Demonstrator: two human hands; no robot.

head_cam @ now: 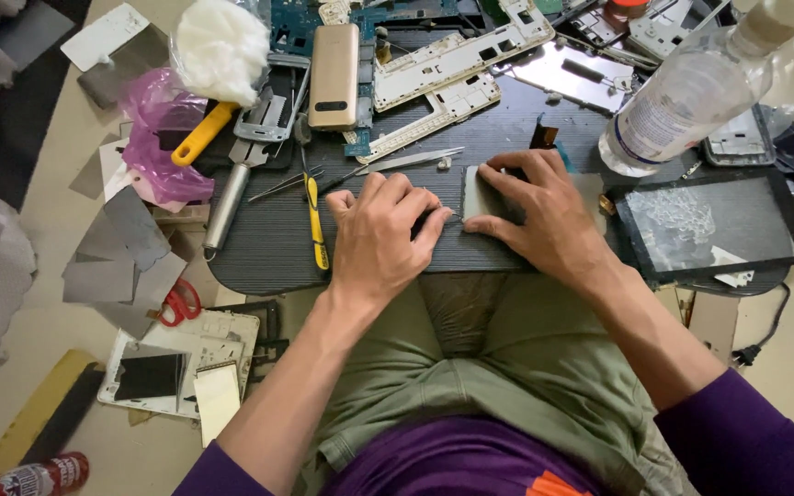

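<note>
Head view: both hands down on the dark ribbed work mat (268, 239) across the lap. Right hand (544, 216) lies flat on a small grey-green flat panel (478, 195), fingers spread & pressing it down, not wrapped around it; panel sits mid-mat, slightly right of centre. Left hand (383, 234) is curled just left of it, fingertips touching the panel's left edge; can't tell if sth thin is pinched there, fingers hide it. Progress, as a guess: panel looks still in one piece, edge work seems only begun, nothing lifted off yet. Around: yellow-handled tool (316, 220) just left of the left hand, tweezers (406, 162) on the far side, gold phone (334, 62) & white phone frames (457, 55) far, clear plastic bottle (691, 92) far right, cracked tablet screen (714, 223) right of the mat, red scissors (179, 303) near left on the floor w/ grey sheets. In the way: tweezers & yellow tool sit close to the hands; bottle stands near the right forearm's far side, could get knocked
</note>
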